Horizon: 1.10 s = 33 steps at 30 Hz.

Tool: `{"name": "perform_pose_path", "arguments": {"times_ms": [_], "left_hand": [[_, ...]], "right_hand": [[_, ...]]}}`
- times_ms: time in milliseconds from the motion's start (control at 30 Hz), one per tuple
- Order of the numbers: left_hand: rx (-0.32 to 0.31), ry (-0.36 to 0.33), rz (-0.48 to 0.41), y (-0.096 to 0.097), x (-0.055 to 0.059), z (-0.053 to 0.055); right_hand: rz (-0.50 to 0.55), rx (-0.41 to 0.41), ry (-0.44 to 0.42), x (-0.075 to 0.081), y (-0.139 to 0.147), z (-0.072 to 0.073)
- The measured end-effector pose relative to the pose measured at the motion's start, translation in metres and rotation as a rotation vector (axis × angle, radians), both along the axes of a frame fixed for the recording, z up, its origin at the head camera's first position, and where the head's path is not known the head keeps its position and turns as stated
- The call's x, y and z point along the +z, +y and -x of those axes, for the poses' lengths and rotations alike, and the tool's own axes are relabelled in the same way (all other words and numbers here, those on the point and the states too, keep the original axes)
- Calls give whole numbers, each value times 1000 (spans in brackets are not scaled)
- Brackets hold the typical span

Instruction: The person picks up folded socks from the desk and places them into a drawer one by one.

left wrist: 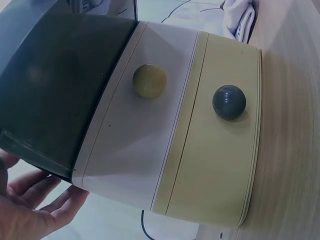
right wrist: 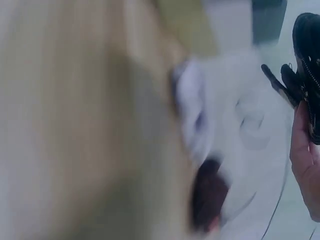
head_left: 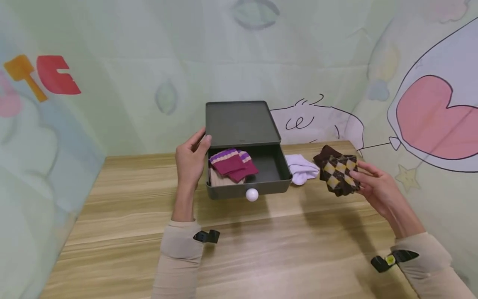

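Observation:
My right hand pinches a folded pair of brown, cream and yellow argyle socks above the table's right side; they look dark at the edge of the right wrist view. My left hand rests against the left side of a small drawer cabinet, its thumb near the top's front corner. The grey top drawer, with a white knob, stands pulled out. Inside on the left lie maroon socks with purple and cream stripes, over beige socks.
White socks lie right of the cabinet, and dark brown socks are beyond them, partly hidden. Below the grey drawer, the left wrist view has a white drawer and a yellow drawer, both closed. A printed cloth hangs behind the wooden table.

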<state>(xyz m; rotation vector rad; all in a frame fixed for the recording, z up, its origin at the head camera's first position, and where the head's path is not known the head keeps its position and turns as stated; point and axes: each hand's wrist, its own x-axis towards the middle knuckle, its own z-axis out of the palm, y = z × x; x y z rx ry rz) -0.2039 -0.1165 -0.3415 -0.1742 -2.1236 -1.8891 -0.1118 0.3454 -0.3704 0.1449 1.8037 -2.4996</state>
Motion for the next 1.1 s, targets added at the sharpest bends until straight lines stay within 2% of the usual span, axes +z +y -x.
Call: {"name": "perform_pose_path", "arguments": {"times_ms": [167, 367, 533, 767, 967, 1100], "left_hand": [[4, -6, 6, -1, 0, 1], [9, -17, -7, -1, 2, -1], [-6, -8, -19, -2, 4, -2], [-17, -7, -28, -3, 5, -2], [-5, -5, -28, -4, 5, -1], [-14, 2, -27, -4, 4, -2]], "right_hand": [[-34, 37, -2, 42, -56, 28], [-28, 99, -25, 71, -112, 49], [-24, 141, -20, 83, -140, 52], [-21, 208, -41, 94, -160, 48], [-221, 222, -73, 89, -174, 53], [-444, 193, -84, 86, -182, 55]]}}
